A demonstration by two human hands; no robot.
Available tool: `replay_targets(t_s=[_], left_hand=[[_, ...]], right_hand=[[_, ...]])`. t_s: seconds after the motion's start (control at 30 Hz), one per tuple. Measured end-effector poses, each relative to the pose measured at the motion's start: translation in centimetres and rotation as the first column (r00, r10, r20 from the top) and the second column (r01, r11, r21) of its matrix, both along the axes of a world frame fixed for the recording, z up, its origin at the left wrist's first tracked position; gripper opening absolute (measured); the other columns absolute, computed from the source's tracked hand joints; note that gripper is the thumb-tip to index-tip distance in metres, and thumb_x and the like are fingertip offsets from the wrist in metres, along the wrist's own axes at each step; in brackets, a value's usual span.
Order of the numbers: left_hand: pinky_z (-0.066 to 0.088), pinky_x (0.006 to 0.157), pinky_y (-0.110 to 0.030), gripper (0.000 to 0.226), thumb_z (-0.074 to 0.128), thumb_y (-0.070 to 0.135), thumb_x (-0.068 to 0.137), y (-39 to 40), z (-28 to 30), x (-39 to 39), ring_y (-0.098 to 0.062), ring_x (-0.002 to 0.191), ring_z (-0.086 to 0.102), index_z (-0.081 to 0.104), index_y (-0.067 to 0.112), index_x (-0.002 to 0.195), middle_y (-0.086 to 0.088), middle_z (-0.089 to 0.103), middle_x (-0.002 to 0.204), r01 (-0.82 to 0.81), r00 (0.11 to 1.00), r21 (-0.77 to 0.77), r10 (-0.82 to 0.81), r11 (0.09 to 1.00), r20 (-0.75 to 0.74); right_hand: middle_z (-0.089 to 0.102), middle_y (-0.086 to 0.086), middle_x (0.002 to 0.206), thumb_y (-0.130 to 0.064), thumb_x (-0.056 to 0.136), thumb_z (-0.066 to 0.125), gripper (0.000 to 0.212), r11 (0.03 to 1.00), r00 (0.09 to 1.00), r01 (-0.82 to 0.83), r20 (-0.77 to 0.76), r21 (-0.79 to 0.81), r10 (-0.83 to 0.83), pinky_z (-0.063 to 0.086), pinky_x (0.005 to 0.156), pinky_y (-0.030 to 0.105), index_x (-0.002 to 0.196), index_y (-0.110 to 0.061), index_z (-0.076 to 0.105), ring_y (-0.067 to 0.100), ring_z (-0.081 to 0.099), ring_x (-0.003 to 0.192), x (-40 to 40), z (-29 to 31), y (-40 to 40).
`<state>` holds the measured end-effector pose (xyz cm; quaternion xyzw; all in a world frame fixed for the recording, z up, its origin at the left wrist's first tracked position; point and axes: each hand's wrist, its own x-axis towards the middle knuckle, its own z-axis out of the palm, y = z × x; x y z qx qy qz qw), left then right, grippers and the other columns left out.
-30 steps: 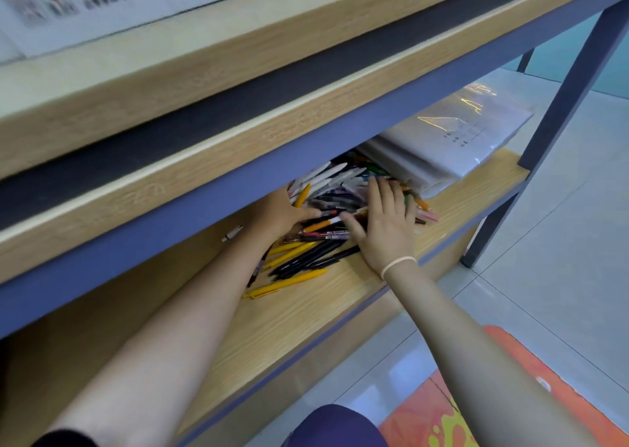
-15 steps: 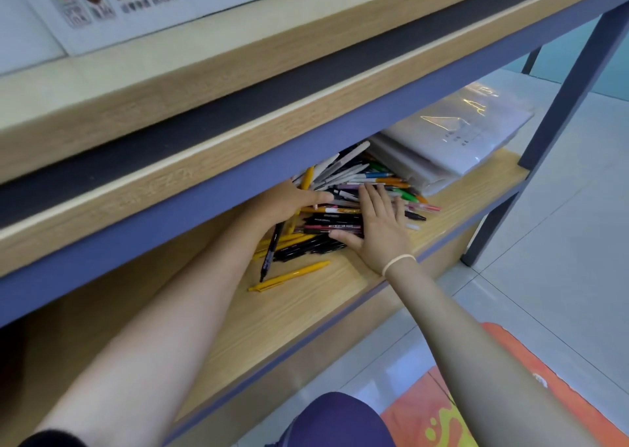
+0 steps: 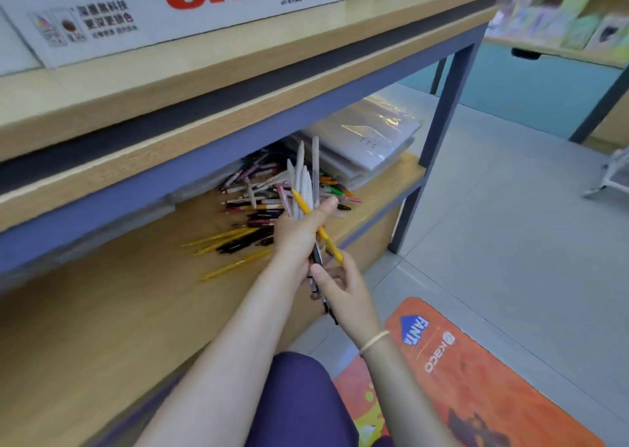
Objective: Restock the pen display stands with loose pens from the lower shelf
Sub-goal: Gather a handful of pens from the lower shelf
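Observation:
My left hand (image 3: 299,232) grips a bundle of pens (image 3: 305,181), mostly grey-white ones with a yellow pen and dark ones, lifted out in front of the lower shelf (image 3: 112,310). Just below it, my right hand (image 3: 343,290) curls its fingers around the lower ends of the same bundle. A pile of loose pens (image 3: 258,205) in many colours lies on the lower shelf behind my hands. Several yellow pens (image 3: 221,242) lie at the pile's left edge.
A stack of clear plastic sleeves (image 3: 367,137) lies on the shelf to the right of the pile. A white uni display box (image 3: 177,4) stands on the upper shelf. An orange floor mat (image 3: 476,378) lies under me, and a blue shelf leg (image 3: 439,133) stands at the right.
Both hands have come out from under the upper shelf, away from the pile. They now hold a bundle of pens, where before they lay on the pile. The camera has tilted up.

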<state>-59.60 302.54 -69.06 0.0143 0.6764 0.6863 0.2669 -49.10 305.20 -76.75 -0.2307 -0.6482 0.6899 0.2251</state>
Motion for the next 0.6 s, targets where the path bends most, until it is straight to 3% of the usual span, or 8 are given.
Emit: replay_targets(t_s=[0.07, 0.13, 0.2, 0.3, 0.43, 0.6], left_hand=[[0.053, 0.059, -0.024, 0.028, 0.087, 0.035, 0.075, -0.5, -0.2, 1.7, -0.019, 0.074, 0.066, 0.067, 0.02, 0.087, 0.0, 0.069, 0.08, -0.027, 1.0, 0.035, 0.027, 0.999, 0.007], [0.055, 0.07, -0.031, 0.03, 0.087, 0.035, 0.075, -1.2, -0.5, 2.6, -0.017, 0.073, 0.065, 0.065, 0.02, 0.088, 0.001, 0.068, 0.079, -0.046, 0.998, 0.051, 0.044, 0.998, 0.034], [0.055, 0.076, -0.038, 0.031, 0.088, 0.035, 0.074, -2.0, -0.8, 3.4, -0.018, 0.068, 0.063, 0.066, 0.019, 0.088, 0.005, 0.066, 0.07, -0.047, 0.998, 0.082, 0.043, 0.995, 0.052], [0.05, 0.066, -0.032, 0.034, 0.088, 0.033, 0.074, -3.5, -1.2, 4.6, -0.015, 0.062, 0.059, 0.067, 0.014, 0.093, 0.006, 0.062, 0.065, -0.039, 0.997, 0.118, 0.031, 0.992, 0.07], [0.048, 0.061, -0.03, 0.029, 0.086, 0.018, 0.078, -5.2, -1.5, 6.1, -0.017, 0.065, 0.058, 0.065, 0.011, 0.098, -0.001, 0.06, 0.073, 0.003, 0.998, 0.223, -0.017, 0.975, 0.062], [0.05, 0.06, -0.032, 0.023, 0.078, 0.004, 0.083, -6.8, -1.1, 8.2, -0.019, 0.063, 0.059, 0.061, 0.014, 0.094, -0.004, 0.062, 0.071, 0.077, 0.997, 0.295, -0.074, 0.952, -0.021]], right_hand=[[0.066, 0.009, 0.087, -0.054, 0.084, 0.068, 0.034, 0.996, 0.996, 0.026, 0.086, -0.083, -0.018, 0.046, 0.049, 0.028, 0.113, -0.041, 0.055, 0.023, 0.064, 0.063, 1.7, 0.2, -0.8], [0.066, 0.014, 0.096, -0.049, 0.093, 0.062, 0.027, 0.991, 0.987, 0.045, 0.158, -0.127, -0.024, 0.045, 0.045, 0.028, 0.114, -0.034, 0.053, 0.025, 0.063, 0.057, 3.1, 0.6, -1.7], [0.066, 0.007, 0.095, -0.051, 0.094, 0.057, 0.032, 0.992, 0.979, 0.056, 0.203, -0.111, -0.032, 0.042, 0.043, 0.025, 0.11, -0.023, 0.057, 0.022, 0.062, 0.056, 4.2, 0.8, -2.5], [0.059, -0.006, 0.074, -0.068, 0.089, 0.053, 0.052, 0.991, 0.963, 0.128, 0.245, -0.049, -0.112, 0.037, 0.052, 0.021, 0.082, -0.017, 0.063, 0.011, 0.053, 0.059, 5.1, 0.6, -4.4], [0.047, 0.001, 0.064, -0.079, 0.072, 0.05, 0.081, 0.964, 0.949, 0.263, 0.173, 0.033, -0.265, 0.034, 0.062, 0.032, 0.074, 0.002, 0.055, 0.014, 0.046, 0.064, 5.9, 0.2, -6.5], [0.043, 0.004, 0.064, -0.075, 0.074, 0.065, 0.073, 0.943, 0.952, 0.302, 0.096, -0.143, -0.29, 0.032, 0.056, 0.032, 0.068, -0.004, 0.05, 0.02, 0.04, 0.063, 7.1, 0.5, -8.3]])
